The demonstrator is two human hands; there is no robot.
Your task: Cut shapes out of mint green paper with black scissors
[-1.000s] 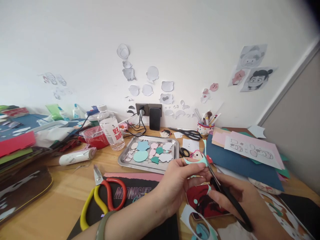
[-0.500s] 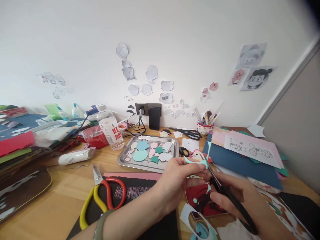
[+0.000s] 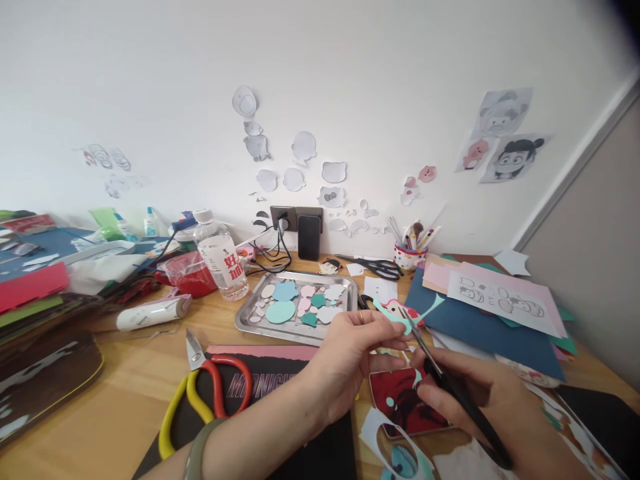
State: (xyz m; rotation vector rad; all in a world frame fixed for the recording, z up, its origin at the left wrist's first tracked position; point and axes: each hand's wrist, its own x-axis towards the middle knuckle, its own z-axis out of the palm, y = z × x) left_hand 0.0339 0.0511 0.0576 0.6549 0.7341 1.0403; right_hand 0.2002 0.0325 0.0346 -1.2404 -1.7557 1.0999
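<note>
Pinched between the thumb and fingers of my left hand [image 3: 367, 350] is a thin curved piece of mint paper [image 3: 429, 311], with one strip sticking out to the right. My right hand [image 3: 493, 393] is closed around black-handled scissors [image 3: 450, 387]. Their blades point up and left and meet the paper beside my left fingertips. Below the hands lies a dark red card [image 3: 407, 403] with small mint scraps on it. A cut-out paper ring [image 3: 373, 430] rests nearer the front edge.
A metal tray [image 3: 243, 320] of paper shapes stands behind my left arm. Red and yellow scissors [image 3: 215, 380] lie on a black sheet at left. A water bottle [image 3: 217, 257], pen cup [image 3: 410, 256] and stacked coloured papers [image 3: 480, 327] stand farther back.
The mint paper has turned, its upright strip now slanting out to the right. My right hand and the scissors have shifted slightly left.
</note>
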